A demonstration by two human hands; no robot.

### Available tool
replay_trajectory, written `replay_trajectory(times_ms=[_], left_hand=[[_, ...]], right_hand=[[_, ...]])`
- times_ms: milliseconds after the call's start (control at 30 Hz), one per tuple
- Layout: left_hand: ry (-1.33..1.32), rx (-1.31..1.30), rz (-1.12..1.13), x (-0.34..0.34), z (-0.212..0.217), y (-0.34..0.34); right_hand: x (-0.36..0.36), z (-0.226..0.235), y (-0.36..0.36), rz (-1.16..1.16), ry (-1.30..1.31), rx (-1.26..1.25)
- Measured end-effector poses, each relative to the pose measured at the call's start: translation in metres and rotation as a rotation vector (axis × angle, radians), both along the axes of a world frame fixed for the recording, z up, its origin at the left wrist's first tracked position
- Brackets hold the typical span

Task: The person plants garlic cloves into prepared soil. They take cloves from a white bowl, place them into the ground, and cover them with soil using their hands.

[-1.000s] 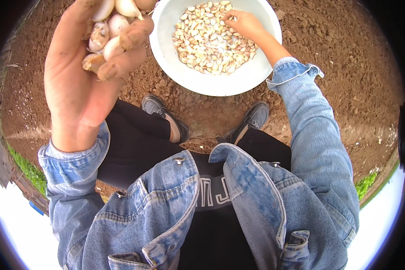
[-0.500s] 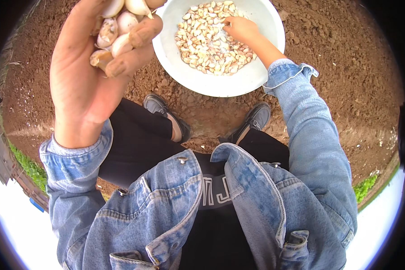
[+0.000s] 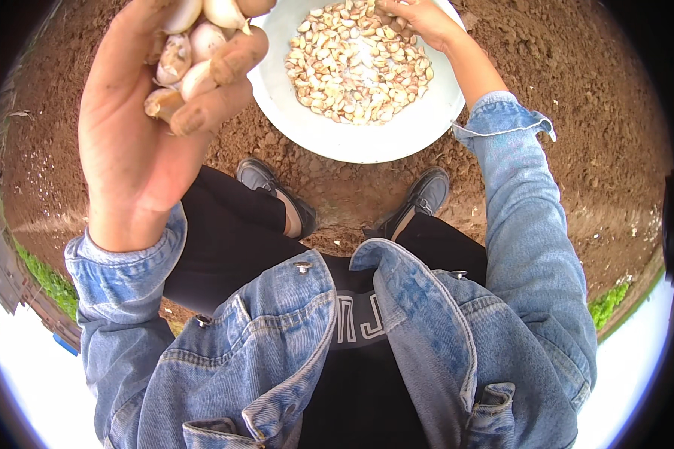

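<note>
Several garlic cloves (image 3: 206,41) sit in my raised left hand (image 3: 146,135), the fingers curled round them. Their skins are whitish with brown, dirty patches. Ahead of me on the soil stands a wide white basin (image 3: 363,146), its bottom covered with many loose garlic cloves (image 3: 352,75). My right hand (image 3: 427,24) is over the far right part of the basin, fingers bent and pinched together by the cloves. The fingertips are at the top edge of the picture, and I cannot make out what is between them.
Brown, crumbly soil (image 3: 569,135) surrounds the basin. My two dark shoes (image 3: 425,196) stand on the soil just behind it, below the rim. Green plants (image 3: 45,277) grow along the far left edge, and more at the right edge.
My right hand has moved away from the middle of the cloves, up and to the right toward the basin's far side. My left hand keeps its cloves and has barely shifted.
</note>
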State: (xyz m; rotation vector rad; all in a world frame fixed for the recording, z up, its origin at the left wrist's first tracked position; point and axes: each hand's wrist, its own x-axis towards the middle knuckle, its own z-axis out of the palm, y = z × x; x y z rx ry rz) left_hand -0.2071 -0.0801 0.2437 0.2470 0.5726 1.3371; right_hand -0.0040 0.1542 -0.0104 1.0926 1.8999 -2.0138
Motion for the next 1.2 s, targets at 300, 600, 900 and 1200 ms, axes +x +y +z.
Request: replay_trajectory(times_ms=[300, 600, 900, 1200], left_hand=[[0.237, 0.040, -0.012, 0.001, 0.003, 0.008], [0.186, -0.076, 0.092, -0.006, 0.002, 0.006], [0.126, -0.694, 0.125, 0.029, 0.035, -0.012], [-0.050, -0.925, -0.053, 0.081, 0.037, -0.039]], right_hand=[[-0.001, -0.031, -0.079, 0.484, 0.031, 0.698], [-0.006, -0.029, -0.065, -0.043, 0.078, -0.175], [0.018, 0.074, -0.077, -0.474, 0.505, -0.817], [0.038, 0.255, -0.144, -0.148, 0.389, -0.242]])
